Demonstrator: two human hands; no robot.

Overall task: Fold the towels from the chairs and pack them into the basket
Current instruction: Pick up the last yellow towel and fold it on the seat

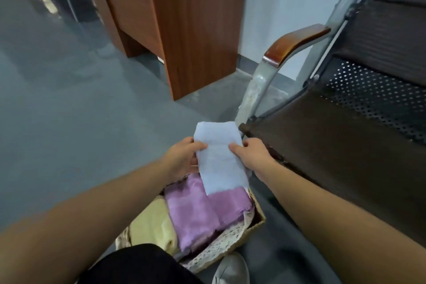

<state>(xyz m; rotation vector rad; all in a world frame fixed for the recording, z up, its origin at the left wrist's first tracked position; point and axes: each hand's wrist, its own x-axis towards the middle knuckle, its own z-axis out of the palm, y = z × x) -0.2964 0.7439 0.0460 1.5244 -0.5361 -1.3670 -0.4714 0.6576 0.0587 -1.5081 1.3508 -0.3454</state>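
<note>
Here, held a folded pale-blue towel (219,157) between both hands, just above the far end of the basket (259,219). Pinched along one long edge by the left hand (182,157), thumb on top, fingers tucked beneath. Gripped along the other edge by the right hand (254,157) in the same way, with its fingers hidden under the cloth. Folded to a narrow strip, far end reaching past the fingertips, near end hanging over a purple towel (196,214) below the wrists.

Already packed between the forearms: that purple towel, folded, and a yellow towel (152,226) beside it toward the left forearm, both on a lace lining (230,240). Beyond the right hand, a dark chair (322,157), with no towel on the part of the seat in view.

Judged as the packing step for this towel, with folding apparently done. Called next for lowering the strip flat onto or beside the purple towel, perhaps after halving it once more, then letting go with both thumbs without rumpling the stack. Could not tell of any further towels out of view.
</note>
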